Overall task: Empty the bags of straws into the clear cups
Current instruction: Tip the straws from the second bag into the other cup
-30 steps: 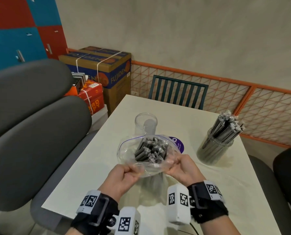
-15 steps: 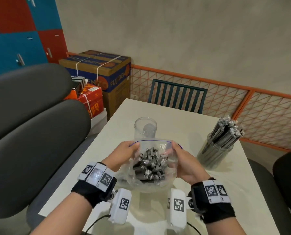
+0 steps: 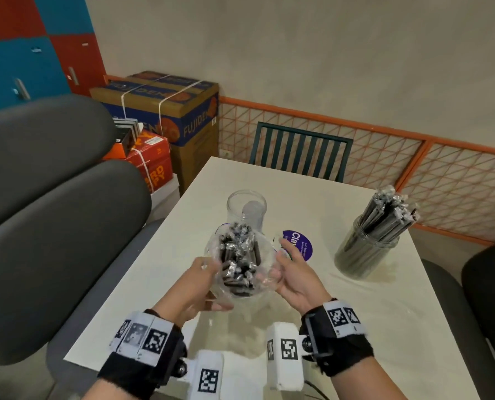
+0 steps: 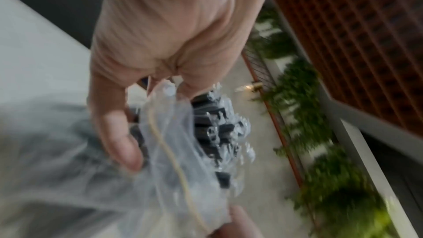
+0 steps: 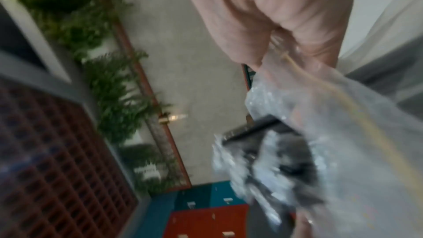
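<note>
A clear plastic bag (image 3: 262,280) full of dark wrapped straws (image 3: 237,255) is held above the white table (image 3: 384,327). My left hand (image 3: 205,272) grips its left side and my right hand (image 3: 283,264) grips its right side. The bag's open mouth points away from me, and the straw ends stick out just in front of the empty clear cup (image 3: 246,207). In the left wrist view my thumb (image 4: 121,144) presses on the bag (image 4: 181,160). In the blurred right wrist view my fingers pinch the bag (image 5: 357,133) by its edge, beside the straws (image 5: 274,153).
A second clear cup (image 3: 366,251) packed with straws stands at the right of the table. A purple round sticker (image 3: 301,245) lies by my right hand. Grey seat backs (image 3: 53,226) are on the left, a dark chair (image 3: 301,151) across the table, and cardboard boxes (image 3: 168,111) behind.
Both hands moved from the bag's mouth to its sides, then lifted and tipped the bag forward. The straw ends now lie close to the empty cup.
</note>
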### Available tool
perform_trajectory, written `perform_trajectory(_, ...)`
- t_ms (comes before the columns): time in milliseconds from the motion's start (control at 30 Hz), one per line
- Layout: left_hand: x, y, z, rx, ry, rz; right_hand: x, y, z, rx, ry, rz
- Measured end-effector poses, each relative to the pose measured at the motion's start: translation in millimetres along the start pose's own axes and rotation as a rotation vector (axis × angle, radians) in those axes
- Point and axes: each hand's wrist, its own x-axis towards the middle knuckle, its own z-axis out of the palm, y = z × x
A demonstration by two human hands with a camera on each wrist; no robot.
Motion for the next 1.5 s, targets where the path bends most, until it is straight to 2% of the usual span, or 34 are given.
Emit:
perform_trajectory(100,10,1,-1,-0.203,0.02,-0.039,0,8,2,-0.652,0.126,-0.253)
perform_trajectory(167,15,1,-2,-0.428,-0.015,-0.126,0,9,2,-0.83,0.132,-0.34)
perform_trajectory(267,12,1,4,-0.572,-0.063,-0.173,-10,7,8,-0.649,-0.014,-0.15)
perform_trajectory(367,11,-5,7,-0.761,-0.059,-0.157,-1,11,3,-0.692,0.05,-0.157)
perform_trajectory(433,16,-9,7,-0.799,-0.057,-0.08,3,15,-2,-0.681,0.113,-0.129)
perform_trajectory(467,18,-11,7,-0.719,-0.043,-0.019,4,15,-3,-0.662,0.134,-0.106)
perform_trajectory(533,22,-12,3,-0.313,0.028,0.089,5,15,-4,-0.613,0.164,-0.079)
perform_trajectory(600,25,-14,0,-0.03,0.039,0.147,6,13,-5,-0.564,0.148,-0.053)
perform_trajectory(700,32,-15,1,0.144,0.147,0.268,3,10,-2,-0.491,0.049,0.021)
perform_trajectory(800,37,-15,4,0.201,0.236,0.235,3,9,0,-0.526,0.036,0.016)
perform_trajectory(933,36,-25,-1,-0.214,0.111,-0.06,3,11,-8,-0.387,0.13,0.139)
perform_trajectory(1000,32,-30,-2,-0.369,0.118,-0.109,2,14,-11,-0.388,0.156,0.181)
perform_trajectory(1033,29,-31,-3,-0.373,0.127,-0.116,3,15,-13,-0.39,0.162,0.174)
perform_trajectory(1100,20,-33,-7,-0.238,0.12,-0.158,5,17,-15,-0.383,0.169,0.166)
perform_trajectory(1133,15,-33,-7,-0.2,0.074,-0.212,5,17,-16,-0.368,0.165,0.161)
perform_trajectory(1200,2,-34,-3,-0.36,-0.087,-0.296,3,15,-16,-0.336,0.138,0.127)
perform_trajectory(1267,-1,-35,-4,-0.625,-0.228,-0.297,-1,13,-16,-0.315,0.093,0.09)
perform_trajectory(1333,4,-33,-8,-0.777,-0.256,-0.261,-5,11,-18,-0.277,0.047,0.041)
perform_trajectory(1400,3,-29,-10,-0.821,-0.278,-0.256,-11,4,-24,-0.26,0.004,-0.024)
perform_trajectory(1500,-3,-17,-16,-0.729,-0.355,-0.241,-25,-18,-23,-0.311,-0.05,-0.134)
